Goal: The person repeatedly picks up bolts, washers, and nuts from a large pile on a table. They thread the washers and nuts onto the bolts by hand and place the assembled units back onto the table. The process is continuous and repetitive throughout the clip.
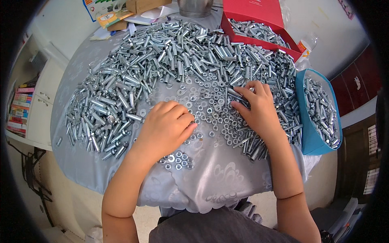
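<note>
My left hand (165, 127) is closed above the near left-middle of the table, fingertips curled over the loose nuts. What it pinches, if anything, is hidden. Just below it lies a small cluster of hex nuts (178, 160) and washers. My right hand (261, 107) reaches to the right side of the pile, thumb and forefinger closed around a short silver metal sleeve (235, 92). Between both hands spread many loose nuts and flat washers (209, 110). Around them a broad heap of silver sleeves and bolts (178, 52) arches from left to right.
A grey patterned cloth (227, 182) covers the round table. At the back right stands an open red box (263, 42) of metal parts; a blue fabric bin (320, 150) of sleeves sits at the right edge. Behind the heap are a metal bucket (195, 7), papers and cardboard (146, 5).
</note>
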The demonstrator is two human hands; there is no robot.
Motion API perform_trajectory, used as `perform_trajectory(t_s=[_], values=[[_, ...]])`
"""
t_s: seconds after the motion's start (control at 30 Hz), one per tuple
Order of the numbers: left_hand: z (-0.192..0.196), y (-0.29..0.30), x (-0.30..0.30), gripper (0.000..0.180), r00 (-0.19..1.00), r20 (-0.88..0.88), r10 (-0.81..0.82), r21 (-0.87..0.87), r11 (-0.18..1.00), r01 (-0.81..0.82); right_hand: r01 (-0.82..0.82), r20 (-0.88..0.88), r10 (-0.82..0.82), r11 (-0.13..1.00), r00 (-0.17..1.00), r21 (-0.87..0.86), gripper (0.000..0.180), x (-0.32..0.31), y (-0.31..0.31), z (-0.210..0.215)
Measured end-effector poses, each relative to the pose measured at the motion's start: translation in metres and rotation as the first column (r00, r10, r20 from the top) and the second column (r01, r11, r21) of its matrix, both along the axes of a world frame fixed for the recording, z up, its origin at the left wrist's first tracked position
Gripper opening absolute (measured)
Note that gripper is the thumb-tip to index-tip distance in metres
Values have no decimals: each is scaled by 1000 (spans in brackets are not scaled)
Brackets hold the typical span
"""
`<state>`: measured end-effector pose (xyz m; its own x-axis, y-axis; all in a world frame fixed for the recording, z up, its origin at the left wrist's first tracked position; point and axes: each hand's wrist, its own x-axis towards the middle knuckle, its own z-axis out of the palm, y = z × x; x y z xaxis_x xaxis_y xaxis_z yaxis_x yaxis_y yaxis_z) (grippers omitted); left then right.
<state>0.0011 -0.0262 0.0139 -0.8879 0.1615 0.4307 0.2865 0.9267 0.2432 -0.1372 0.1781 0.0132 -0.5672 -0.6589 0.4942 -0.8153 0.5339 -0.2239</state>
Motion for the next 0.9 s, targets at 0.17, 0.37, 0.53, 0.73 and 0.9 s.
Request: perform_trajectory(t_s=[0.17,0.37,0.53,0.73,0.9], values=[[-1,0,1,12,1000,2,-16,-3,1000,16,65,-23,-65,998,998,5,26,-1,-5,-4],[1,-1,2,11,999,-28,-22,1,1000,22,97,-50,-92,988,995,121,19,-2,-7,1],[-1,-1,1,11,999,-28,-36,-12,999,35,74,-84,-63,988,994,138,17,-1,-8,0],[3,2,4,11,998,-30,-46,-6,999,46,52,-78,-49,998,996,34,18,-4,-8,-7],[7,10,6,17,999,-43,-20,117,993,25,-159,52,167,979,985,-125,17,9,-10,12]])
